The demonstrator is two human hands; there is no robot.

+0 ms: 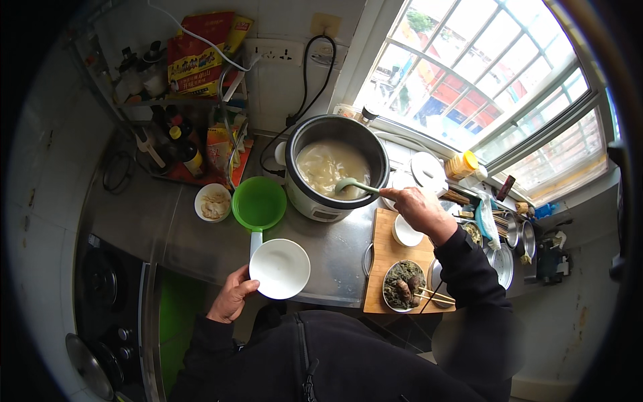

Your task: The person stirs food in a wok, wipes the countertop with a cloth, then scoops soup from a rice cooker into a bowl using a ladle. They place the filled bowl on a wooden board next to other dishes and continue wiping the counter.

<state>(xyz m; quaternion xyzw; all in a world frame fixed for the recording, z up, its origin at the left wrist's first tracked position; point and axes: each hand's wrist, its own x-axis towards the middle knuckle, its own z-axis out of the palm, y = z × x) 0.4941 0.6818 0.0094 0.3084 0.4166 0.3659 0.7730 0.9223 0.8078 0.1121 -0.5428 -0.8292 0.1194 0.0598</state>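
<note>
My right hand (421,211) grips the handle of a pale green ladle (359,186), whose bowl dips into cloudy broth (326,163) with pale pieces in it. The broth fills part of a large rice cooker (314,207) with a black rim and white body. In my left hand (233,294) is an empty white bowl (280,269), held by its rim in front of my body. Just beyond that bowl, a green plastic dipper (258,202) rests on the steel counter, its pale handle partly hidden by the bowl.
A small bowl of pale food (213,203) sits left of the dipper. On the right, a wooden cutting board (378,251) carries a white bowl (408,231) and a bowl of dark greens (402,276) with chopsticks. Bottles (188,153) stand at back left; a gas stove (100,281) is nearer left.
</note>
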